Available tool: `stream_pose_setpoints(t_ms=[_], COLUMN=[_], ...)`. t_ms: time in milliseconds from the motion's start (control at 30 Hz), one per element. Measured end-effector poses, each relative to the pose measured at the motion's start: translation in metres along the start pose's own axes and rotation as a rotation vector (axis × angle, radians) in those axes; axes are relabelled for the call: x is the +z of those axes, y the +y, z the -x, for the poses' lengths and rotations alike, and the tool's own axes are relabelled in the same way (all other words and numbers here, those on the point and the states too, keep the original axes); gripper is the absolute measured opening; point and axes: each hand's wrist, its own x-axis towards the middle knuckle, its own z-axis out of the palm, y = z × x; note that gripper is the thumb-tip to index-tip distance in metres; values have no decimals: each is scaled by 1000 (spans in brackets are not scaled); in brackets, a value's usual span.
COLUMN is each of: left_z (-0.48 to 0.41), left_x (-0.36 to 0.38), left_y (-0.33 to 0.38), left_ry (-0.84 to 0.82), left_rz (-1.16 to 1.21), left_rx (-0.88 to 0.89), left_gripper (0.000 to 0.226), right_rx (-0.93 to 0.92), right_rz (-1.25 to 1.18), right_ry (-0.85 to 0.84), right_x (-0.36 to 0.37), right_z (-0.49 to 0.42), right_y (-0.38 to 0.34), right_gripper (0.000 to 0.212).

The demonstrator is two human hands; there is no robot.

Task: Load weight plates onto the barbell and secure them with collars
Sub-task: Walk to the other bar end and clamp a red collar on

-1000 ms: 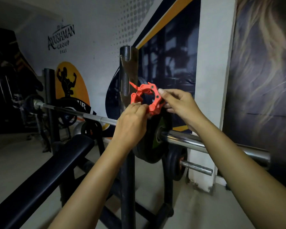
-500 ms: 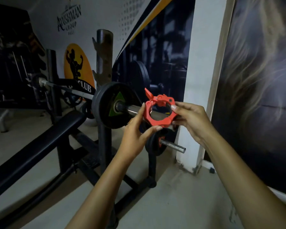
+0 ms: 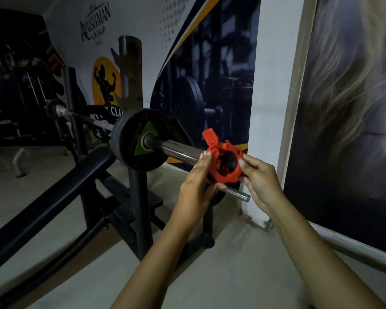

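Now the red collar (image 3: 224, 162) is right at the outer end of the barbell sleeve (image 3: 179, 150), held up between both hands, its bore facing the camera and its locking lever (image 3: 210, 136) flipped up and open. The left hand (image 3: 197, 186) cups the collar's near-left edge, thumb curled underneath, and the right hand (image 3: 257, 181) pinches the right rim with its fingertips. Whether the ring is already over the sleeve tip or just touching it, I cannot tell; the collar hides the end. My read: keep the bore square to the sleeve, leave that lever up, slide it left until it sits flush against the weight plate (image 3: 140, 139), then snap the lever down. The collar looks like moulded plastic, scalloped around the rim, with a dark lining inside. The sleeve is polished chrome, smooth and round. The plate is matte black, seemingly rubbery, with a green triangle on its face, seated against the dark steel rack upright (image 3: 140, 219). A thinner chrome peg (image 3: 237, 192) juts out below the hands, and the black padded bench (image 3: 54, 197) runs off near-left.
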Motion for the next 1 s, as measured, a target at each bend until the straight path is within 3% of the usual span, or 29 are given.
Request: stream_pose_setpoints(t_ms=[233, 367, 600, 800, 1000], left_z=[10, 5, -16, -39, -68], left_x=[7, -1, -5, -8, -19], left_y=[-22, -31, -50, -68, -78], left_ry=[24, 70, 320, 480, 552], left_rz=[-95, -34, 48, -19, -205], left_rx=[101, 11, -227, -365, -472], left_gripper=[62, 54, 43, 43, 32], right_rx=[40, 119, 194, 237, 261], right_rz=[-60, -105, -93, -113, -137], right_ry=[-69, -197, -311, -392, -489], right_x=[-2, 4, 30, 57, 98], right_z=[-21, -43, -88, -129, -170], right_y=[19, 22, 31, 41, 60], right_gripper=[33, 29, 19, 26, 9])
